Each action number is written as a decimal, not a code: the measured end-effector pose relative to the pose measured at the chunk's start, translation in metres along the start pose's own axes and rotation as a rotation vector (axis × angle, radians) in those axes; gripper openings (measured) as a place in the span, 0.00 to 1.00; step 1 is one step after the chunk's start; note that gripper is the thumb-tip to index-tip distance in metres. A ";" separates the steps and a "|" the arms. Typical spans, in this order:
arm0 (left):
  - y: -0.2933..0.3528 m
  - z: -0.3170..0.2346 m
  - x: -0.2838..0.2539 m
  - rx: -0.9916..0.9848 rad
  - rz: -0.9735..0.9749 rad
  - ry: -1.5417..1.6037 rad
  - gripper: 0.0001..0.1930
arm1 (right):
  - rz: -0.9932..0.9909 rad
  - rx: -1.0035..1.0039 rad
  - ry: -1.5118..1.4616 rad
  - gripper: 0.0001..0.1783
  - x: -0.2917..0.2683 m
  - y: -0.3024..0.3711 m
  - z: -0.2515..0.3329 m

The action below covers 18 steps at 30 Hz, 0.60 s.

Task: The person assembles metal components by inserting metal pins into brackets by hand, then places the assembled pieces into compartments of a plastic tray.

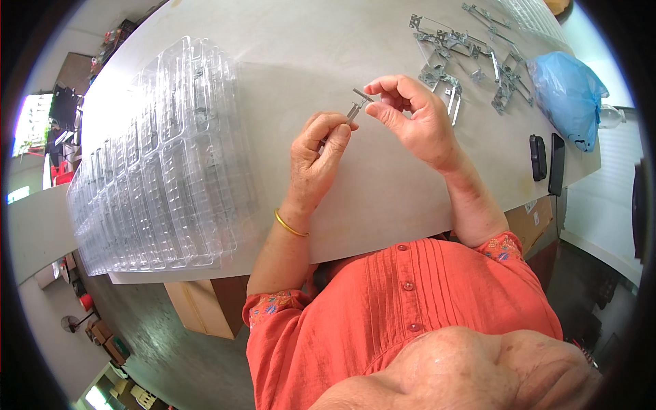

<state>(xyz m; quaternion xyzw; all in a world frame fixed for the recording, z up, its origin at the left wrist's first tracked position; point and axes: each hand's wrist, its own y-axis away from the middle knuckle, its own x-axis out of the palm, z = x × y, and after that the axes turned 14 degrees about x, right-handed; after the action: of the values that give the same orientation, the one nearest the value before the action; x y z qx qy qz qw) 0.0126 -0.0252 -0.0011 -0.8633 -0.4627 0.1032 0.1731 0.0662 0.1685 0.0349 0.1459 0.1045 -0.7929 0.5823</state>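
Note:
Over the middle of the table, both my hands are raised around a small, thin grey metal bracket (355, 109). My left hand (316, 152) is closed on its lower end, pinching it between thumb and fingers. At the upper end, a short crosspiece lies between the thumb and forefinger of my right hand (418, 121), which closes on it. The other fingers of that hand curl loosely. Fingers partly cover the bracket, so its full shape is hidden. Beyond my right hand, a loose heap of similar metal brackets and rods (471, 55) is spread over the table.
Clear plastic trays (164, 157) with long compartments stand stacked at the left of the white table (383, 205). At the right lie a blue plastic bag (567, 96), a black case (538, 157) and a flat black device (556, 164). Below the table edge is a cardboard box (205, 307).

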 end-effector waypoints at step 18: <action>-0.001 -0.003 0.006 0.065 0.057 -0.214 0.04 | 0.258 0.301 -0.303 0.10 -0.005 -0.005 -0.004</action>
<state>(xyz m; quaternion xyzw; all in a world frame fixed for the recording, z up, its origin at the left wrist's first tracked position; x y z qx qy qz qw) 0.0163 -0.0202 0.0017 -0.8542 -0.4501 0.2146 0.1474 0.0635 0.1761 0.0326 0.1229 -0.1228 -0.7316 0.6592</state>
